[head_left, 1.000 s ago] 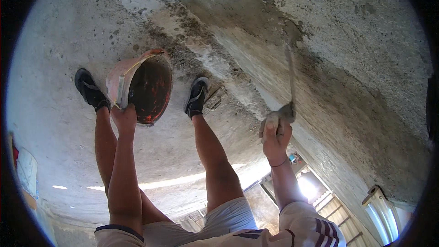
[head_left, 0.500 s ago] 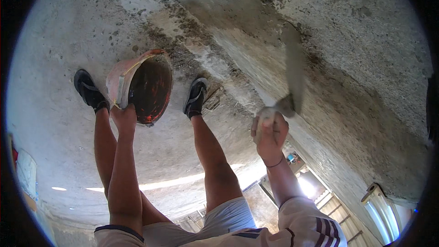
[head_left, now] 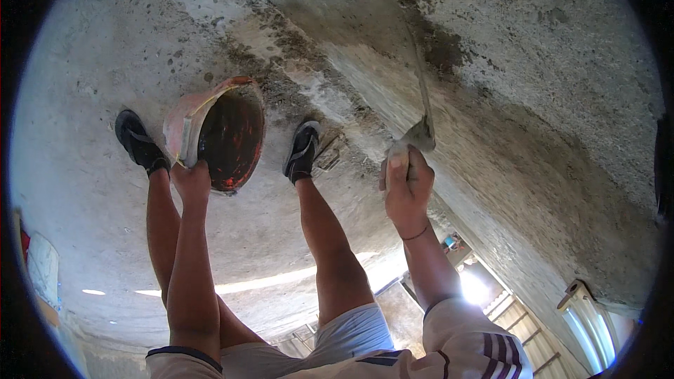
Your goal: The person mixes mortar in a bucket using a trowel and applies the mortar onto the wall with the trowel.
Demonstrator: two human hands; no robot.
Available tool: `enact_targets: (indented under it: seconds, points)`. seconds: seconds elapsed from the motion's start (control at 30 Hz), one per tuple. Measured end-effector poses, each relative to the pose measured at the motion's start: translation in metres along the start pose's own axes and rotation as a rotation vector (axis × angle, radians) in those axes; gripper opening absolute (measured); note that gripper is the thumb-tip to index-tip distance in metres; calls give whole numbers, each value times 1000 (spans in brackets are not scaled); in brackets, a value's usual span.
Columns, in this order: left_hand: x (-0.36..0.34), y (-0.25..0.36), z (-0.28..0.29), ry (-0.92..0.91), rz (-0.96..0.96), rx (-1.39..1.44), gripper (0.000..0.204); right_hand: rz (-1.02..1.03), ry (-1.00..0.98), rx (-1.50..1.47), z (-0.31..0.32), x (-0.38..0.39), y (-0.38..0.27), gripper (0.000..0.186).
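My left hand (head_left: 192,177) is closed on the near rim of a reddish bucket (head_left: 188,116), which tilts with its mouth toward the right. Dark residue and orange-red patches line its inside. My right hand (head_left: 406,186) is wrapped round the handle of a trowel (head_left: 423,109), raised beside the rough wall. The trowel's grey blade points up and away, seen nearly edge-on. Whether the blade touches the wall, I cannot tell. Behind its tip lies a darker, damp-looking band of plaster (head_left: 351,7) on the wall.
My sandalled feet (head_left: 302,151) stand on either side of the bucket on the grey concrete floor (head_left: 91,189). Crumbs of mortar (head_left: 281,49) lie along the wall's base. A small metal drain cover (head_left: 328,156) sits by my right foot. A bright window (head_left: 590,330) is at lower right.
My right hand has moved left and slightly upward with the trowel. The blade has turned from showing its flat side to nearly edge-on. The left hand and bucket stay almost still.
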State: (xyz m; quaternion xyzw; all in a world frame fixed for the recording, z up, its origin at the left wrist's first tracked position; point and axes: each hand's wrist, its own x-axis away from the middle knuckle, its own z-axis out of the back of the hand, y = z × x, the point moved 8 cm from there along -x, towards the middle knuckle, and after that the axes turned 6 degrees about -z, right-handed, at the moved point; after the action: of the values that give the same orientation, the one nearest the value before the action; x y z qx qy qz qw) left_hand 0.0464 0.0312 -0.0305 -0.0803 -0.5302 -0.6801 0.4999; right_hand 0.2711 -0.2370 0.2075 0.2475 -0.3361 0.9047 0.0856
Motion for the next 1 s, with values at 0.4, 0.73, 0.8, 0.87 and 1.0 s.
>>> enact_targets:
  seconds: [0.4,0.73,0.8,0.87,1.0]
  points:
    - [2,18,7,57,-2,-86,25,-65,-91,-86,-6,5,29,40]
    - [-1,16,4,24,-86,-20,24,-13,-128,-431,5,14,39,44]
    - [-2,16,5,14,-106,-18,25,-37,-205,-272,-5,4,29,45]
    - [0,20,6,54,-90,-92,25,-70,-179,-324,-2,-11,34,44]
    - [-5,-7,1,-24,6,-10,28,-54,-167,-397,15,-20,49,36]
